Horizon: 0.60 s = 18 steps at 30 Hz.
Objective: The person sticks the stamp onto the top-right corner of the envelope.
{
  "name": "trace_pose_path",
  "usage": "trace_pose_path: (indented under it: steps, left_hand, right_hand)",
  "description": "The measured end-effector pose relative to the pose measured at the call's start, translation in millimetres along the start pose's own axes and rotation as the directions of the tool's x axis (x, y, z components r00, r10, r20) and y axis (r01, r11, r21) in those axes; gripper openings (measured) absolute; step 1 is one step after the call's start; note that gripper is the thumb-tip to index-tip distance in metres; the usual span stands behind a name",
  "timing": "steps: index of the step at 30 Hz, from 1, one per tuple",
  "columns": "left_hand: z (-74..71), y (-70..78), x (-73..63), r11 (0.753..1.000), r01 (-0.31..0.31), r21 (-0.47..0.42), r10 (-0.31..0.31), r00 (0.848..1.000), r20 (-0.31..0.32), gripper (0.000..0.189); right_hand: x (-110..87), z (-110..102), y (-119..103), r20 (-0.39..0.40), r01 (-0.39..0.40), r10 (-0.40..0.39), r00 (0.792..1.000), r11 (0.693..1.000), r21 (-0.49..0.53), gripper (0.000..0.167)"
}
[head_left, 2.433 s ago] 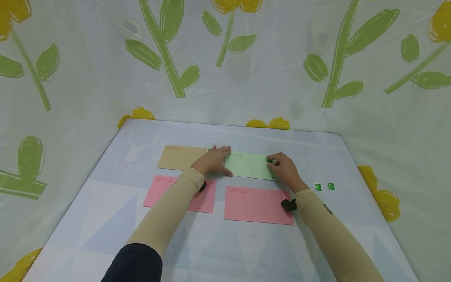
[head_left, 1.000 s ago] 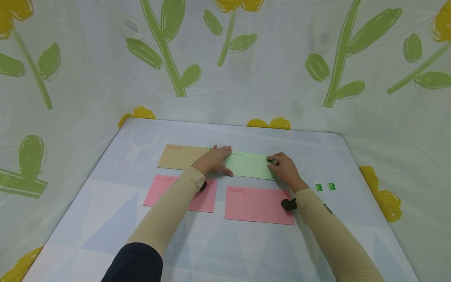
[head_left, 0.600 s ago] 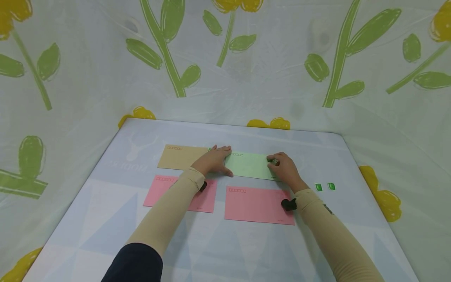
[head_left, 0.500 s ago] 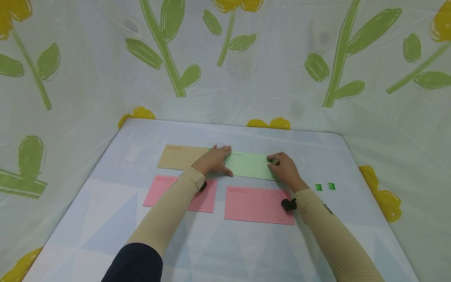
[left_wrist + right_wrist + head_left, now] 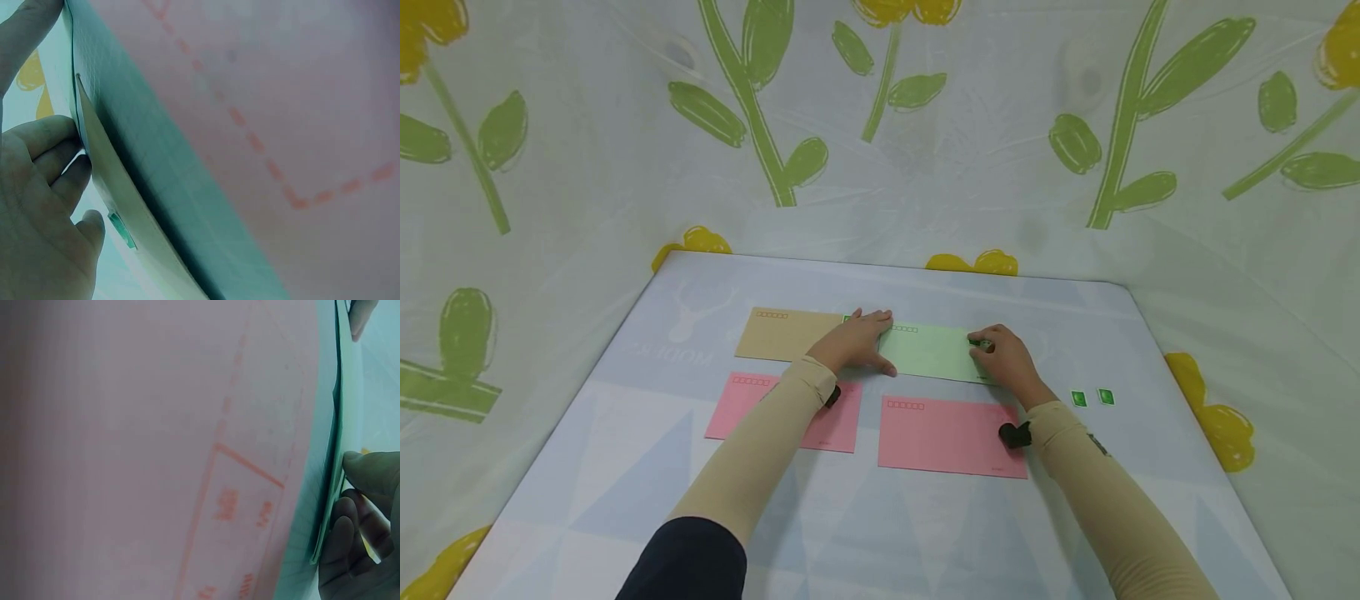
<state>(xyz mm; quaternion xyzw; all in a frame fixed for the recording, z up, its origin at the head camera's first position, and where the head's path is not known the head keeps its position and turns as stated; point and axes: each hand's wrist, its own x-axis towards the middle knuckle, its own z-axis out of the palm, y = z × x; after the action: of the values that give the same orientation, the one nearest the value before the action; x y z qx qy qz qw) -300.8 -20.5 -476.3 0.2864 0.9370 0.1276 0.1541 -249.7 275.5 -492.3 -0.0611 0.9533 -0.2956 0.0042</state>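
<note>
A pale green envelope [image 5: 925, 352] lies toward the back of the table. Across its left end rests my left hand [image 5: 852, 342], fingers spread, overlapping the right end of a brown envelope [image 5: 786, 335]. My right hand [image 5: 1007, 357] pinches a small green postage stamp [image 5: 974, 342] at the green envelope's upper right corner, fingertips close over the paper and covering part of the stamp. Another green stamp [image 5: 122, 229] sits on the brown envelope in the left wrist view, beside the left thumb. In the right wrist view the right hand's fingers [image 5: 369, 472] are at the green envelope's edge.
Two pink envelopes lie nearer me, the left one [image 5: 737, 410] partly under my left forearm, the right one [image 5: 947, 437] below the green envelope. Two loose stamps, one [image 5: 1078, 398] beside the other [image 5: 1106, 397], lie right of my right hand. A flowered curtain [image 5: 985, 183] surrounds the table [image 5: 925, 542].
</note>
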Motion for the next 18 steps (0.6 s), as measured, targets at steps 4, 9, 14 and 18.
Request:
trace_pose_path:
  steps: [4,9,14,18]
  left_hand:
    - [0.4,-0.1,0.4,1.000,-0.002,0.003,0.002,1.000,0.001,0.110]
    - [0.1,-0.1,0.4,1.000,-0.003,0.004,0.003,1.000,0.004,0.110]
    - [0.3,-1.0,1.2,1.000,-0.007,0.006,0.007,1.000,-0.001,0.109]
    - [1.0,-2.1,2.8,1.000,-0.015,0.020,0.015,1.000,0.000,0.109]
  right_hand:
    - [-0.5,-0.2,-0.7,0.001,0.002,-0.002,1.000,1.000,-0.003,0.032]
    - [-0.9,-0.5,-1.7,-0.004,0.008,-0.008,1.000,1.000,-0.005,0.032]
    - [-0.6,-0.8,-1.3,-0.006,0.017,-0.017,1.000,1.000,-0.008,0.032]
    - [-1.0,-0.7,-0.5,-0.005,0.018,-0.018,1.000,1.000,-0.002,0.032]
